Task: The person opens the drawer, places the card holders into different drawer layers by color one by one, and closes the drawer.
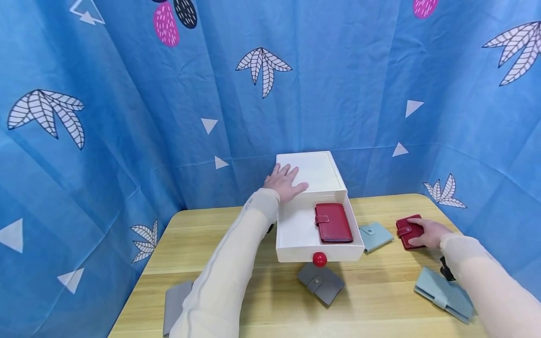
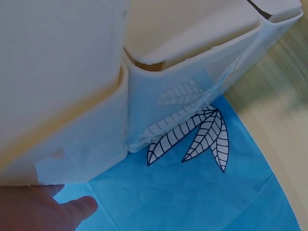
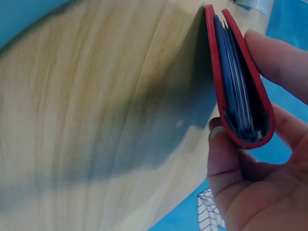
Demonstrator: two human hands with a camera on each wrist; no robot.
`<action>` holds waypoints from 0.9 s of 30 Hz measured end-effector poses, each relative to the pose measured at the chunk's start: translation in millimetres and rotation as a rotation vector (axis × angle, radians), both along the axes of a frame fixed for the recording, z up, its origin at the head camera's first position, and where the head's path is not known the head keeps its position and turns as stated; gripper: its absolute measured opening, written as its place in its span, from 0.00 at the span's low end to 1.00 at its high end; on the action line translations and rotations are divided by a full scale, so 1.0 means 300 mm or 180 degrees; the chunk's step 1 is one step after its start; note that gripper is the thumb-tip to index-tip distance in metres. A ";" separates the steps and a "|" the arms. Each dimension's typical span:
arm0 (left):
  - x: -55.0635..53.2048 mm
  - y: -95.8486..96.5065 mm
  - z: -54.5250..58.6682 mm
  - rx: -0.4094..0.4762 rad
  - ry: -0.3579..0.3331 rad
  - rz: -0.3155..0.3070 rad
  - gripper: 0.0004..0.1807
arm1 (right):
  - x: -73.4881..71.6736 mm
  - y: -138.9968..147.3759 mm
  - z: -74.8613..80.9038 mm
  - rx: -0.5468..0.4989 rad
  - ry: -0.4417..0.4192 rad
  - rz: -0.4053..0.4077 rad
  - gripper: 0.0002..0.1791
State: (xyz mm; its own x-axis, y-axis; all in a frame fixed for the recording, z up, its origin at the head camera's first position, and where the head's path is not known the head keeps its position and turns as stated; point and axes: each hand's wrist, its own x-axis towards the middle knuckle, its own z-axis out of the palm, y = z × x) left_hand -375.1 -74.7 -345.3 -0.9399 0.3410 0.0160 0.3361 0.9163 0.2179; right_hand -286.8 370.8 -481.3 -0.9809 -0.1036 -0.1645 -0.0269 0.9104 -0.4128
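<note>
My left hand (image 1: 285, 182) rests with spread fingers on top of a white drawer box (image 1: 314, 170). Its drawer (image 1: 296, 234), pulled out toward me, has a red ball knob (image 1: 320, 259) in front. Inside lies a red snap-strap card holder (image 1: 336, 223). Over at the right, my right hand (image 1: 432, 233) grips a smaller red card holder (image 1: 407, 231) between thumb and fingers. The right wrist view shows this card holder (image 3: 240, 82) edge-on, with clear sleeves between its covers. In the left wrist view, part of the left hand (image 2: 53, 209) shows beside the white plastic.
A light blue card holder (image 1: 376, 236) lies right of the drawer, and another light blue one (image 1: 445, 293) lies near my right forearm. A dark grey one (image 1: 322, 282) sits below the knob. A grey item (image 1: 175, 303) is partly hidden by my left sleeve. Blue curtain (image 1: 359, 94) surrounds the wooden table (image 1: 380, 305).
</note>
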 end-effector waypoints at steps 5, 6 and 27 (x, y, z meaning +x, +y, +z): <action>-0.017 0.005 -0.010 -0.0030 0.0009 0.0019 0.43 | 0.012 0.013 0.004 -0.0200 0.0082 -0.0019 0.45; -0.017 0.005 -0.010 -0.0025 0.0000 0.0025 0.43 | 0.014 0.015 0.005 -0.0225 0.0103 -0.0026 0.45; 0.010 -0.001 0.005 0.0040 -0.0004 -0.0018 0.43 | 0.014 0.036 -0.004 -0.0507 -0.0132 -0.0186 0.48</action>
